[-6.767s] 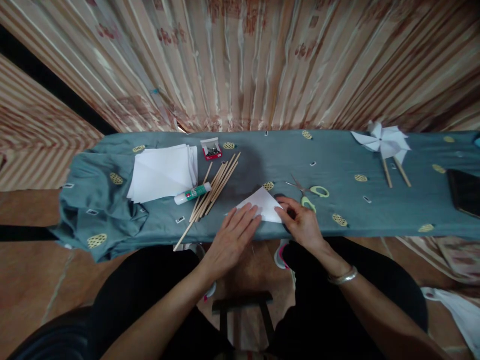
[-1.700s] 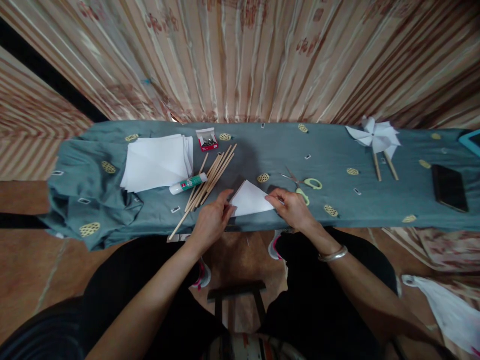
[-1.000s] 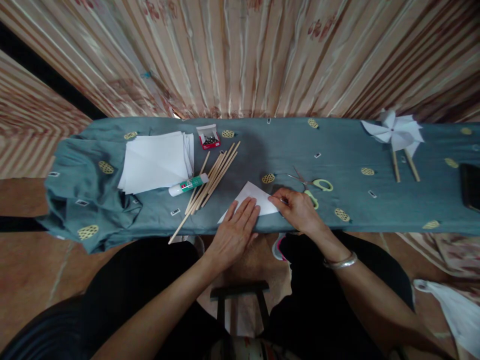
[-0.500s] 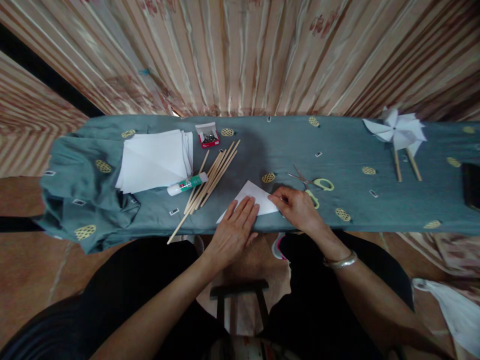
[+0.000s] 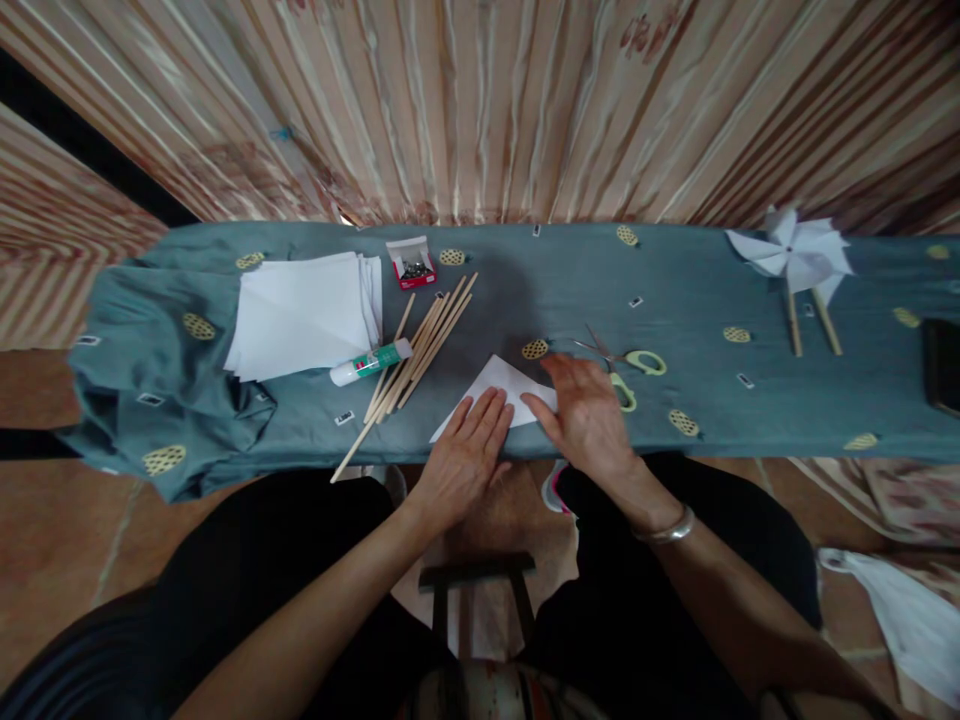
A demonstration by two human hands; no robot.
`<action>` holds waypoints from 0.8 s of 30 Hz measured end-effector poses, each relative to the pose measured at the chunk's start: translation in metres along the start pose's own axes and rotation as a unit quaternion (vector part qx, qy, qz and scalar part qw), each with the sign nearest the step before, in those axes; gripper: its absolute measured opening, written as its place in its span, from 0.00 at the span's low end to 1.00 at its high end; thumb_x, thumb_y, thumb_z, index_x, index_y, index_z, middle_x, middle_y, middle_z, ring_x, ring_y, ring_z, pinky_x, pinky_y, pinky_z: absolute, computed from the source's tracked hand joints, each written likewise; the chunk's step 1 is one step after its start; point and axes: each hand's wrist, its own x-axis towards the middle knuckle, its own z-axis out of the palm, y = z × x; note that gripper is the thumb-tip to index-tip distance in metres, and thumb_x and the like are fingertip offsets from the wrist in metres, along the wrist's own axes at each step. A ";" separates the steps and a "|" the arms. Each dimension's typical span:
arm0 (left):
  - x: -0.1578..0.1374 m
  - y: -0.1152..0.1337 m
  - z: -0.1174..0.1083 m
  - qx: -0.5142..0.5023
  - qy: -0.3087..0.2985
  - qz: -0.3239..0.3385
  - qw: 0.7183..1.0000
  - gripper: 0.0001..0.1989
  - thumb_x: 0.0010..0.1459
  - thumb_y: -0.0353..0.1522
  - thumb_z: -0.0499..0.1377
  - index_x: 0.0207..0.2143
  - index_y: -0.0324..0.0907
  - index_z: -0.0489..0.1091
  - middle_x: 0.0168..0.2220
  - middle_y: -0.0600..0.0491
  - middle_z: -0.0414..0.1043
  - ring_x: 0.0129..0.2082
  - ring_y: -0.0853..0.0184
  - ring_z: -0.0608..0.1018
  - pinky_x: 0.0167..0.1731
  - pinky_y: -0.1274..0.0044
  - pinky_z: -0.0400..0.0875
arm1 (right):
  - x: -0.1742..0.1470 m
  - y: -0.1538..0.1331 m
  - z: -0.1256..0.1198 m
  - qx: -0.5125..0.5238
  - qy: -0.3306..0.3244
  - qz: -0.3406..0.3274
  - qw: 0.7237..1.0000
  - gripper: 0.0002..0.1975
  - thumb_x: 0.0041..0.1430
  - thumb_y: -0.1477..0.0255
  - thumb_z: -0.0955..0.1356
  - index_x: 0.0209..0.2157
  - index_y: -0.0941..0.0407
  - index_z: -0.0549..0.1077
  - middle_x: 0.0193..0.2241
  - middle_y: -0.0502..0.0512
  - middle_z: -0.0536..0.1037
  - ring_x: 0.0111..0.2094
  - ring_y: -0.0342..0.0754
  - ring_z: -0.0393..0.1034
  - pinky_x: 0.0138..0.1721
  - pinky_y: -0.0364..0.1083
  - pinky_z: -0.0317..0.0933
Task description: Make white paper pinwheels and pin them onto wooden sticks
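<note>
A white sheet of paper, folded into a triangle, lies near the front edge of the cloth-covered table. My left hand rests flat on it with the fingers stretched out. At the paper's right corner is my right hand, its thumb spread from the fingers and touching the paper. Just beyond that hand lie scissors with light green handles. Left of the paper, several thin wooden sticks form a loose bundle. A glue stick lies across some of the sticks' left side.
A stack of white paper lies at the left, beside a small red box of metal pins. Paper pinwheels on sticks lie at the right, and a dark object sits at the right edge. A curtain hangs behind the table.
My right hand has loosened its pinch on the paper's right corner and opened, with the fingers spreading up and away from the thumb. My left hand stays flat on the paper.
</note>
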 end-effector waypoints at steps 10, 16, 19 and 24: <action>0.001 0.003 0.000 0.022 -0.012 -0.006 1.000 0.30 0.64 0.34 0.53 0.64 0.26 0.54 0.67 0.33 0.52 0.68 0.50 0.54 0.65 0.59 0.53 | -0.027 -0.024 0.026 -0.002 0.018 0.009 1.000 0.25 0.68 0.68 0.57 0.62 0.66 0.59 0.63 0.74 0.61 0.66 0.61 0.51 0.63 0.62 0.43; -0.006 0.001 -0.001 0.027 -0.018 -0.012 0.999 0.32 0.63 0.33 0.53 0.65 0.27 0.51 0.68 0.34 0.50 0.69 0.51 0.53 0.65 0.59 0.51 | -0.026 -0.023 0.028 0.002 0.016 0.019 1.000 0.28 0.67 0.63 0.59 0.61 0.68 0.59 0.63 0.74 0.62 0.66 0.61 0.50 0.64 0.62 0.42; -0.019 -0.002 0.000 0.032 -0.018 -0.024 0.999 0.33 0.62 0.33 0.54 0.66 0.28 0.49 0.68 0.35 0.48 0.69 0.52 0.52 0.65 0.59 0.50 | -0.026 -0.022 0.028 0.007 0.015 0.021 1.000 0.30 0.67 0.60 0.59 0.63 0.66 0.57 0.64 0.74 0.60 0.67 0.60 0.48 0.64 0.63 0.41; -0.046 -0.015 -0.006 0.039 -0.019 -0.042 0.998 0.33 0.61 0.30 0.55 0.66 0.29 0.49 0.68 0.37 0.49 0.69 0.53 0.53 0.66 0.60 0.51 | -0.032 -0.003 0.024 -0.012 0.032 0.042 0.999 0.30 0.67 0.61 0.58 0.65 0.64 0.53 0.65 0.72 0.58 0.68 0.59 0.47 0.64 0.63 0.40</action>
